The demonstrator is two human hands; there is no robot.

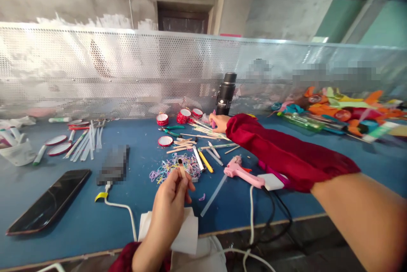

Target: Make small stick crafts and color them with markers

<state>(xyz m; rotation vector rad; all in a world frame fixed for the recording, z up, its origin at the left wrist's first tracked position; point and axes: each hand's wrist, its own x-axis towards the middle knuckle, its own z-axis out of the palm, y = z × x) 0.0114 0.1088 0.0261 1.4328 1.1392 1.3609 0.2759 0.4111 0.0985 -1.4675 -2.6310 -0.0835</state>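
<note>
1. Where the left hand [172,193] hovers over the near side of the blue table [140,157], thumb and fingers are pinched together on a short wooden stick [182,172], leaving no gap around it.
2. Stick: dark tip uppermost, aimed away from the person and slightly left. Long axis runs roughly fore-and-aft; lower end hidden in the grip. Seen against a tangle of coloured bands [165,169].
3. Right hand [220,123]: reached out to the table's far side, fingers bent and narrow at a slim pink thing [213,120], which appears nearly upright. Gripped or merely touched, cannot tell.
4. Black bottle [227,93] upright just behind that hand; loose thin sticks [203,129] spread beside and below it.
5. Flat wooden sticks [184,144] lie between the two hands, with green-handled pliers [174,127] beyond and a yellow marker [206,161] nearer.
6. Pink glue gun [244,174] on its side, right of the bands.
</note>
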